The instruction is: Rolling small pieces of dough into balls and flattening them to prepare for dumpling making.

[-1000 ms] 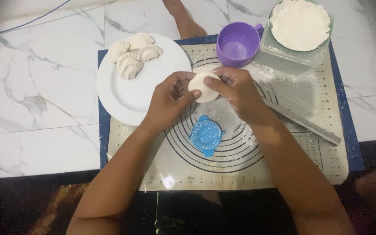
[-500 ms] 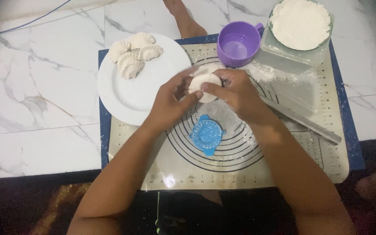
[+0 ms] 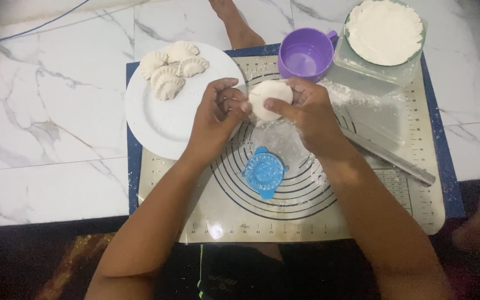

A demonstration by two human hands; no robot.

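Observation:
My left hand (image 3: 216, 114) and my right hand (image 3: 306, 114) both hold a round white piece of dough (image 3: 269, 99) above the baking mat (image 3: 362, 194). The fingertips of both hands pinch its edges. Below the hands a blue round dumpling press (image 3: 264, 172) lies on the mat's ring markings. A white plate (image 3: 162, 119) to the left carries several folded dumplings (image 3: 170, 69) at its far side.
A purple cup (image 3: 305, 54) with water stands at the mat's far edge. To its right a clear container holds a bowl of white dough rounds (image 3: 384, 30). A clear rolling pin (image 3: 390, 155) lies diagonally on the right. Marble floor surrounds the mat; a foot shows at top.
Both hands have kept the dough between them and turned it slightly; the fingers have shifted along its edge. Nothing else has moved.

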